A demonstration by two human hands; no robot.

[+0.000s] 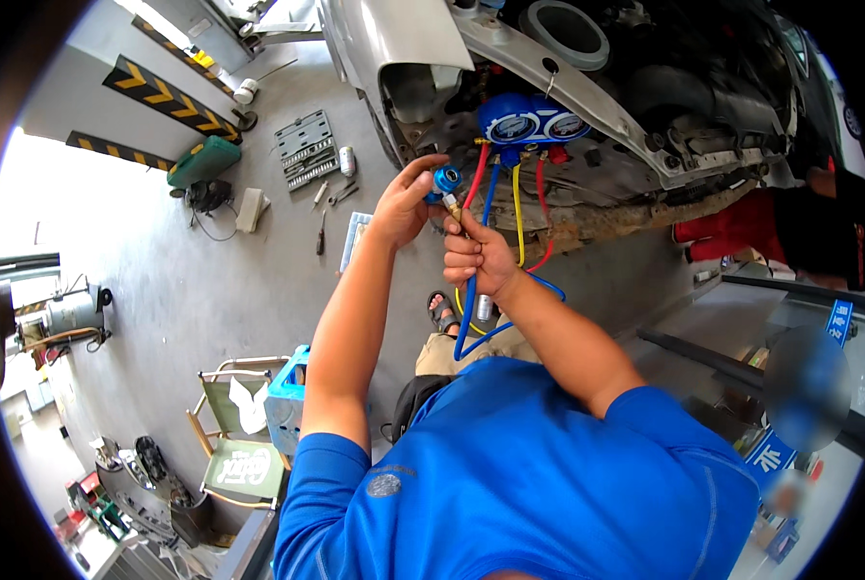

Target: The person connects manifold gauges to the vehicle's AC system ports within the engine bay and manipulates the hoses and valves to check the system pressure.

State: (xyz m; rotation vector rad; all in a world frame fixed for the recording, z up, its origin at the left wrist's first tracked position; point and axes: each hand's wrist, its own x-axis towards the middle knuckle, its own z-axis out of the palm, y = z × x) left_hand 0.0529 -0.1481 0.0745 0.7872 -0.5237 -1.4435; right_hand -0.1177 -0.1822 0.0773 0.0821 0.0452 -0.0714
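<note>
Between thumb and fingers, my left hand (pixel 403 206) grips a blue quick coupler (pixel 445 180) with a round knob. Just below it, my right hand (pixel 483 255) is closed around the hose end by its brass fitting (pixel 454 206), which meets the coupler. A blue manifold gauge set (pixel 524 122) with two dials hangs at the car's open front. From it run a red hose (pixel 476 179), a blue hose (pixel 491 193), a yellow hose (pixel 519 215) and a second red hose (pixel 541 193). The blue hose loops down near my lap.
The silver car's front (pixel 408 39) is stripped, its engine bay exposed. On the floor to the left lie a socket set (pixel 306 150), a spray can (pixel 346 160), a screwdriver (pixel 320 235) and a green case (pixel 203 161). A folding chair (pixel 244 464) and blue stool (pixel 286 401) stand behind left.
</note>
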